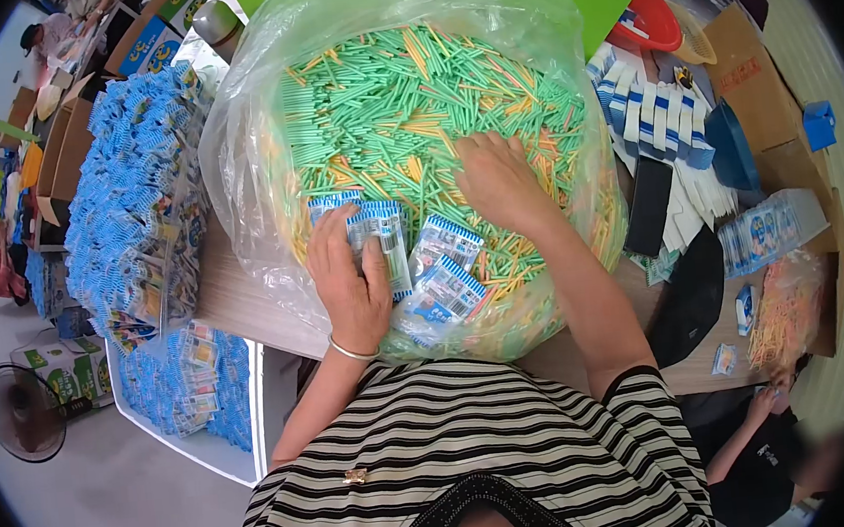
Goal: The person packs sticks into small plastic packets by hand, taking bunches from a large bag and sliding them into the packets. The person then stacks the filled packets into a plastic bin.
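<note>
A big clear plastic bag [250, 193] lies open on the table, full of thin green, yellow and orange sticks [445, 71]. My left hand [349, 285], with a bangle on its wrist, is closed on blue-and-white printed packets [392, 241] at the bag's near left; green sticks show through one packet. My right hand [500, 181] reaches into the sticks, fingers curled down among them; what its fingertips grip is hidden. Between my hands, two more small packets [445, 292] lie on the sticks near the bag's front edge.
At left rises a tall pile of filled blue packets [134, 188], above a white bin [255, 419] of more packets. A black phone [649, 205], folded white-and-blue cartons [655, 118] and a red basin [656, 17] lie right. Other people work nearby; a fan [23, 412] stands left.
</note>
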Available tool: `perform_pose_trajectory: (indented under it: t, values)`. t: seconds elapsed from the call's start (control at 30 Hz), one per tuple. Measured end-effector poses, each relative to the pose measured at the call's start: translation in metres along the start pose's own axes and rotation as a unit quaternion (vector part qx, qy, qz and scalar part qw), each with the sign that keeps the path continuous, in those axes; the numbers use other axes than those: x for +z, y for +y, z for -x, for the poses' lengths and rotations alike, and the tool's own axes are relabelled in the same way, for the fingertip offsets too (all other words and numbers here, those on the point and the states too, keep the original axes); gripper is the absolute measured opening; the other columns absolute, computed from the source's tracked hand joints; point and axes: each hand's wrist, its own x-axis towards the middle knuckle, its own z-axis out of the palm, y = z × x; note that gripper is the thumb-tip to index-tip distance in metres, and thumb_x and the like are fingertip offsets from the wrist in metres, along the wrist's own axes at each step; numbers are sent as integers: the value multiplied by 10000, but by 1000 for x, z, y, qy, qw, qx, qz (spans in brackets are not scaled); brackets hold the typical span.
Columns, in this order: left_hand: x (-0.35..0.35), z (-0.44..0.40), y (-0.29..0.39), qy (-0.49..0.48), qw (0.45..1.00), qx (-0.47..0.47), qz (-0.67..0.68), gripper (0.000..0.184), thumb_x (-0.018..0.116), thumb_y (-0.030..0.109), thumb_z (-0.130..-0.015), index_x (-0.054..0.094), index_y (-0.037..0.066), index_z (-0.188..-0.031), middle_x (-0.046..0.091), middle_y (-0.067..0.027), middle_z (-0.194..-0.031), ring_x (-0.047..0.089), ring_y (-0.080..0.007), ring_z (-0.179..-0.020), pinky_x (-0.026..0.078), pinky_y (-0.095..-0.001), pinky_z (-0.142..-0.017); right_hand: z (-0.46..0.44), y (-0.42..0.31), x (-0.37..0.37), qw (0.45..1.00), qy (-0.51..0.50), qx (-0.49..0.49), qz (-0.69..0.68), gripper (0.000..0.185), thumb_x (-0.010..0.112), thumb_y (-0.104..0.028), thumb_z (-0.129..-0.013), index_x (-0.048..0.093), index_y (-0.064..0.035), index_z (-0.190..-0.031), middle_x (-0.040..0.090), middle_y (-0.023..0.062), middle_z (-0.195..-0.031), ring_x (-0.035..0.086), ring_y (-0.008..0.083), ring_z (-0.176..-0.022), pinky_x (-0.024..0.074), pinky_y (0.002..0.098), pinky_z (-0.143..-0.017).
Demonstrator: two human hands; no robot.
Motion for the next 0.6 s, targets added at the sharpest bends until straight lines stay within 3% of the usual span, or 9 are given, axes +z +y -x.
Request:
perform_pose_trajectory:
  t: [0.1, 0.2, 0.23, 0.3, 0.43, 0.57, 0.6]
  values:
    - [-2, 0, 1, -7, 1000, 2, -20, 494, 609, 112, -923, 472, -27, -1376, 539, -211, -1328, 470, -400, -1269, 330, -487, -1072, 4, 9, -4, 999, 23, 5, -28, 186, 562, -161, -934, 577, 1, -1025, 634, 166, -978, 593, 327, -995, 419, 432, -869]
    - [-5, -1, 3, -12, 998, 14, -58, 565, 630, 144, -924, 430, -30, -1423, 527, -215, -1350, 465, -406, -1276, 329, -491, -1071, 6, 26, -2, 966, 53, 27, -251, 205, 510, -188, -1003, 568, 7, -1030, 646, 97, -848, 622, 240, -847, 450, 351, -785]
    - [-7, -2, 4, -12, 996, 24, -86, 599, 642, 161, -922, 411, -32, -1440, 523, -213, -1358, 462, -410, -1280, 329, -492, -1071, 8, 27, -5, 966, 56, 29, -251, 205, 510, -188, -1003, 568, 7, -1030, 646, 97, -848, 622, 240, -847, 450, 351, -785]
    - [-9, -4, 6, -12, 993, 38, -113, 634, 655, 178, -920, 391, -34, -1456, 519, -211, -1365, 460, -414, -1283, 329, -494, -1070, 16, 20, -24, 913, 50, 53, -401, 221, 496, -203, -1021, 563, 7, -1037, 616, 47, -800, 594, 171, -794, 449, 301, -736]
    - [-18, -12, 18, -9, 981, 70, -183, 622, 687, 216, -901, 452, -19, -1427, 539, -188, -1349, 469, -401, -1264, 338, -485, -1053, 33, 15, -42, 823, 3, 45, -566, 235, 477, -214, -1037, 559, 5, -1054, 576, 3, -791, 547, 110, -769, 445, 265, -712]
    - [-29, -23, 45, 1, 978, 107, -180, 465, 700, 188, -886, 600, 19, -1308, 610, -145, -1260, 512, -350, -1190, 365, -439, -1014, 47, 6, -29, 759, -56, -9, -648, 217, 484, -198, -1036, 563, -3, -1087, 565, -3, -820, 526, 90, -770, 439, 245, -704]
    - [-26, -30, 53, -34, 989, 88, -116, 406, 705, 173, -879, 636, 37, -1255, 629, -130, -1221, 522, -334, -1162, 375, -424, -996, 49, 0, -26, 742, -74, -33, -665, 209, 490, -190, -1034, 565, -6, -1100, 565, -2, -831, 523, 87, -771, 437, 238, -699]
